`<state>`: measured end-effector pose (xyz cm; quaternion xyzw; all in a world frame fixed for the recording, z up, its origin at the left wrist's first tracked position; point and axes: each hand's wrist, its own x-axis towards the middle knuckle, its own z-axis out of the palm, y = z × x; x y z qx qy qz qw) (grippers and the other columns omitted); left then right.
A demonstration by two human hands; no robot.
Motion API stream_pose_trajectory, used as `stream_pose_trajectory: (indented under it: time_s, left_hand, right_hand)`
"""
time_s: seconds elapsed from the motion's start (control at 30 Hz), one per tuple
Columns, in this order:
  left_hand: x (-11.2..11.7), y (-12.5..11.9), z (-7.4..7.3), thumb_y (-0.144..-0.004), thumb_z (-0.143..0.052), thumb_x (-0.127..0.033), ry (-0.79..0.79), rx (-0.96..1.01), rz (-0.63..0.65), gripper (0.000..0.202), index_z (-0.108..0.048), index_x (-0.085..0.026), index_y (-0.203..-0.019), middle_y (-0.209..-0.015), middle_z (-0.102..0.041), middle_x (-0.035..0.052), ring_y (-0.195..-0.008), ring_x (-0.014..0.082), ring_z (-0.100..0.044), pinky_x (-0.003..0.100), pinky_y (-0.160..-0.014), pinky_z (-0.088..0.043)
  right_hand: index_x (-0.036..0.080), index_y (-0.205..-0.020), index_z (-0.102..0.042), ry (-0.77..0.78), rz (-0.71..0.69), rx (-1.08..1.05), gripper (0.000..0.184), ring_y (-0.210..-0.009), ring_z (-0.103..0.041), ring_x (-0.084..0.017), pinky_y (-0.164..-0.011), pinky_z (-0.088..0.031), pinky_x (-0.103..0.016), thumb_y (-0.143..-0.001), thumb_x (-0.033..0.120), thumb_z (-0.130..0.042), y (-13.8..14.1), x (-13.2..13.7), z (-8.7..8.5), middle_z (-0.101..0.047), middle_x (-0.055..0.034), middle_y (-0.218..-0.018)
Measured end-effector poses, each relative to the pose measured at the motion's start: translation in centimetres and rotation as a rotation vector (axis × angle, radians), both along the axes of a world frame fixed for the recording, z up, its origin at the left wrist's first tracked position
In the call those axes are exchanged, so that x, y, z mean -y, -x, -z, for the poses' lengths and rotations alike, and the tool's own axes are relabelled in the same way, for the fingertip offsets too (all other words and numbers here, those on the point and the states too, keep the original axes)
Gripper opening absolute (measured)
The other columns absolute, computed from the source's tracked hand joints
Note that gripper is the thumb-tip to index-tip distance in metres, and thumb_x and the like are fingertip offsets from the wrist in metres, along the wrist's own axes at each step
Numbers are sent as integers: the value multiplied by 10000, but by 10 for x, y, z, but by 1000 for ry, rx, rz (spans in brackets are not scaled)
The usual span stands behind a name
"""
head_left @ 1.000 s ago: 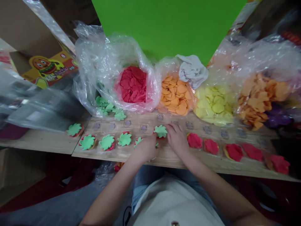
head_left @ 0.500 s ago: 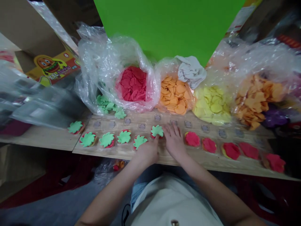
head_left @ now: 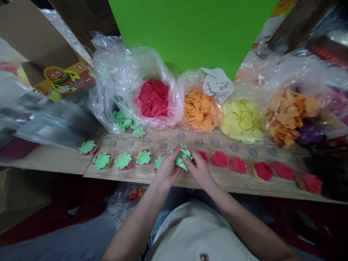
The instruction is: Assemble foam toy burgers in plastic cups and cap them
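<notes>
**Soft green leaves, held in two hands**

The green leaves (head_left: pixel 181 162) are between the two hands, just over the near part of the bench (head_left: pixel 231 183). The left hand (head_left: pixel 166 168) is curled partly closed around them from one side. The right hand (head_left: pixel 200 170) is bent in from the other side, with its thumb on top of them. So both hands have hold of the leaves, but some fingers are hidden. I cannot tell how many leaves there are, or if they touch what is under them.

They look like thin foam, so they should be very light and soft. They should bend easily and spring back. They do not look slippery, but flat ones may stick together. A hard pull could tear a thin tip. The best place to pinch is near the middle, with a thumb on top and a finger below. A thumb could slide one off the pile.

Green-topped stacks (head_left: pixel 123 161) sit to the left of the hands. Red pieces (head_left: pixel 239 165) lie to the right.
</notes>
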<state>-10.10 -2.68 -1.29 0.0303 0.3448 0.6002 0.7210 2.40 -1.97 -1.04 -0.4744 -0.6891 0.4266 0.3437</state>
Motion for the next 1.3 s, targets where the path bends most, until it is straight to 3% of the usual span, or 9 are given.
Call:
stream_pose_trajectory:
  time_s: [0.13,0.23,0.43,0.6,0.7,0.8,0.87,1.07,1.3]
  left_hand:
    - [5,-10,-2,-739,-574,-120,-75,-10,154,306,-531,-180,-1036,-937,-612,39,-770,131,-612,247,-682,-512]
    - [10,-11,-3,-710,-616,-131,-41,-43,292,349,-530,-177,-1046,-951,-609,59,-750,147,-617,272,-669,-517]
    - [16,-6,7,-667,-677,-224,-66,-326,300,328,-572,-160,-971,-886,-587,51,-689,105,-579,176,-541,-467]
    - [20,-1,9,-734,-581,-323,-190,-763,331,324,-570,-174,-1021,-861,-573,39,-628,95,-534,167,-481,-427]
    - [23,-4,6,-743,-539,-234,-393,-1150,379,307,-580,-188,-1043,-1004,-573,70,-806,164,-561,269,-662,-489]
    - [25,-12,4,-729,-490,-104,-647,-1446,393,383,-563,-191,-1094,-1137,-534,86,-1077,207,-472,351,-944,-374]
    - [26,-19,2,-718,-433,-36,-771,-1549,464,499,-491,-193,-1189,-1238,-472,89,-1168,201,-405,343,-1000,-314]
    - [26,-38,-1,-752,-318,-10,-695,-1906,785,570,-382,-207,-1284,-1363,-342,118,-1031,274,-531,401,-833,-443]
    - [30,-42,2,-778,-319,-36,-682,-2056,753,521,-376,-172,-1278,-1375,-319,125,-978,247,-551,362,-814,-461]
  right_hand:
    - [182,-844,-571,343,170,-350,329,-523,-473,-116,-447,-383,-218,-787,490,-471,-10,-7,6,-534,3,-651]
    - [178,-852,-571,393,204,-422,327,-513,-466,-109,-454,-379,-219,-757,486,-521,-29,-12,7,-539,9,-654]
    - [168,-943,-595,-148,394,52,290,-775,-534,-171,-660,-431,-278,-825,394,-456,-74,-22,-4,-606,-54,-869]
    - [204,-1072,-585,-511,46,670,273,-1016,-473,-203,-901,-360,-352,-847,209,-430,-69,-11,13,-597,-65,-1045]
    - [186,-1141,-549,-565,-44,849,314,-1119,-410,-218,-940,-332,-378,-857,233,-425,-63,2,27,-555,-79,-1148]
    - [179,-1163,-534,-597,-12,838,342,-1171,-362,-230,-958,-318,-402,-864,291,-410,-71,9,28,-521,-76,-1199]
    - [186,-1144,-550,-601,44,829,328,-1173,-354,-236,-970,-304,-419,-865,272,-400,-79,10,26,-525,-70,-1190]
    - [217,-1102,-577,-571,86,889,295,-1202,-302,-265,-982,-271,-465,-860,284,-421,-87,4,27,-491,-64,-1219]
    - [230,-1173,-528,-552,124,951,335,-1242,-250,-278,-992,-247,-475,-873,301,-398,-84,2,28,-442,-78,-1269]
